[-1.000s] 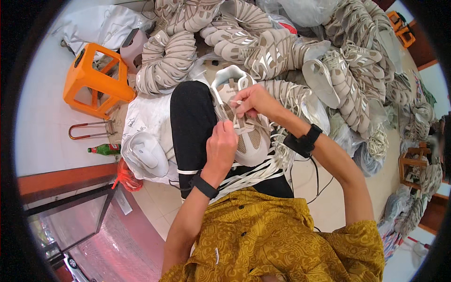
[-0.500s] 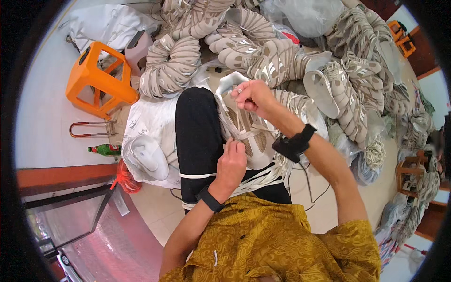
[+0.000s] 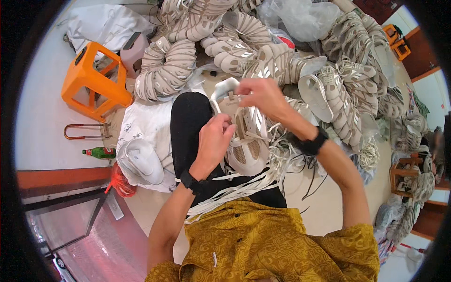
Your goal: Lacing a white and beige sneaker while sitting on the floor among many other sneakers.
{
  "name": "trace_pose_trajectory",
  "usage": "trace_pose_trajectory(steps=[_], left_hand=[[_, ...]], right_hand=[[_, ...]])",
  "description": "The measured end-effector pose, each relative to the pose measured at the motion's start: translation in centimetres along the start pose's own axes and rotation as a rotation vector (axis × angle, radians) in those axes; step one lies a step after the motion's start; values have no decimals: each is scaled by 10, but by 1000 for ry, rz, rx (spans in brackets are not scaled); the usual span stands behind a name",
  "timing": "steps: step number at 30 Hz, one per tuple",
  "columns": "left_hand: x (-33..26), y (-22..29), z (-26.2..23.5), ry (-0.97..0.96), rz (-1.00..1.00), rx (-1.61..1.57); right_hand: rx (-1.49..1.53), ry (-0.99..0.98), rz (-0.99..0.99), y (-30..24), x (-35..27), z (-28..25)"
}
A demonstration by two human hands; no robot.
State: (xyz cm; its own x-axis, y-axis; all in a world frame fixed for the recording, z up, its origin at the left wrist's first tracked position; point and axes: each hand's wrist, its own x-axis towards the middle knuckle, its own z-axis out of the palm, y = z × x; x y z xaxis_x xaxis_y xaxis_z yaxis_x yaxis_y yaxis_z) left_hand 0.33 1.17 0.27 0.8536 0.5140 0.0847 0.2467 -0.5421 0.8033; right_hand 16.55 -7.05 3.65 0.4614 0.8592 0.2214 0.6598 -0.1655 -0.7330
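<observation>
The fingers of the right hand are pressed together and pinch a white lace at the top of the beige shoe, which lies on the lap. At 8 o'clock of it, the left hand curls its fingers on the shoe's side. Loose white laces hang below; an orange stool stands at 10 o'clock.

Both hands on beige shoe, apparently threading lace
</observation>
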Motion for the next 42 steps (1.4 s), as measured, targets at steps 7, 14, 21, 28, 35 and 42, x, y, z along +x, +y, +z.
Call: trace_pose_trajectory(steps=[7, 14, 21, 28, 35, 42], left_hand=[[0, 1, 6, 22, -5, 1], [-4, 5, 11, -59, 187, 254], [-8, 0, 10, -28, 232, 202], [-9, -2, 10, -15, 243, 199], [-10, -3, 10, -29, 217, 162], [-10, -5, 12, -16, 208, 139]], right_hand=[[-132, -326, 120, 28, -82, 11], [731, -437, 598, 34, -63, 5], [56, -382, 336, 23, -73, 7], [556, -419, 569, 27, -70, 14], [934, -456, 769, 27, -65, 7], [64, -354, 186, 18, -82, 22]])
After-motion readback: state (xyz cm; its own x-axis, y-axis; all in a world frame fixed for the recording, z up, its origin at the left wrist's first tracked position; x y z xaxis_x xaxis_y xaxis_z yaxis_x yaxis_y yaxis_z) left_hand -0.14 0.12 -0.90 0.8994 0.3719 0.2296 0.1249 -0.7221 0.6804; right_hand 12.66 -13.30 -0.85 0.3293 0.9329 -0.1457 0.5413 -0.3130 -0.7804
